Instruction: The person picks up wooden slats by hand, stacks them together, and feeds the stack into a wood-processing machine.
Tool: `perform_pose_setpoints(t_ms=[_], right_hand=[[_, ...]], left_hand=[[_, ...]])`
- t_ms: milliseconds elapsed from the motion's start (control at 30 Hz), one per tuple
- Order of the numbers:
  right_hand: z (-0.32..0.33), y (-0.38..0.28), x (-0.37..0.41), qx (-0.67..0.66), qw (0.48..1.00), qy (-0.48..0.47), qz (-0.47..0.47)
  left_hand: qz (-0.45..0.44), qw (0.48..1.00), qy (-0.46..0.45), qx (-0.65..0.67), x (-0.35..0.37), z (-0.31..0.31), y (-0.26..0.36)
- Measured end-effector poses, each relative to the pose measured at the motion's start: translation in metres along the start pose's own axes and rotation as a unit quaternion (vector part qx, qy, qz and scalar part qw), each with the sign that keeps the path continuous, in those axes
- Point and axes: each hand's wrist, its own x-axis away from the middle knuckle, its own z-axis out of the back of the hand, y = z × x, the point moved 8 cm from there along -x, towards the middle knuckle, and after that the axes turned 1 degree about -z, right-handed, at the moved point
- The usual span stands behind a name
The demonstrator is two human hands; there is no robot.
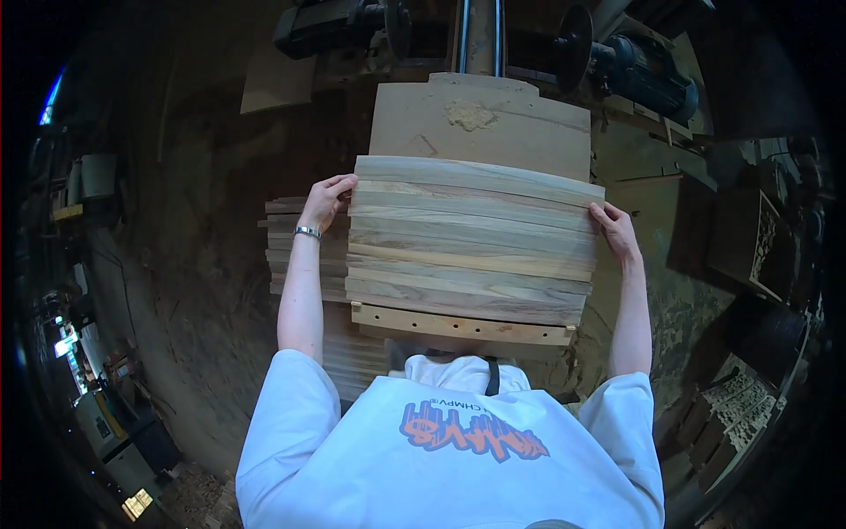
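Beyond the drilled rail [421, 324], the wooden strips [471, 242] lie side by side; light, matched pressure suits their uneven ends. The left hand [326, 201] and right hand [618, 231] touch opposite ends, fingers gathered; whether they pinch is unclear. The strips hide their support.

Dim workshop, dusty brownish floor [194, 291]. Dark motor [648, 79] with a disc stood at upper right, another motor [322, 28] upper left. Open box [749, 238] was on the right. Bright light patches [69, 344] showed far left.
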Motion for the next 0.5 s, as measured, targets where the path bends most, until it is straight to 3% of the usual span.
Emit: perform_pose_setpoints(t_ms=[167, 233, 367, 500], right_hand=[[0.001, -0.003, 0.001, 0.006, 1.000, -0.017, -0.001], [0.003, 0.010, 0.001, 0.027, 0.998, -0.024, -0.059], [-0.011, 0.009, 0.034, -0.010, 0.999, -0.020, -0.023], [-0.018, 0.023, 0.067, -0.049, 0.998, -0.007, -0.050]], left_hand=[[0.003, 1.000, 0.004, 0.018, 0.003, 0.001, -0.006], [0.006, 1.000, 0.009, 0.025, 0.006, 0.003, -0.011], [0.012, 0.999, 0.000, 0.046, 0.035, 0.003, -0.028], [0.026, 0.996, -0.006, 0.084, 0.057, 0.008, -0.049]])
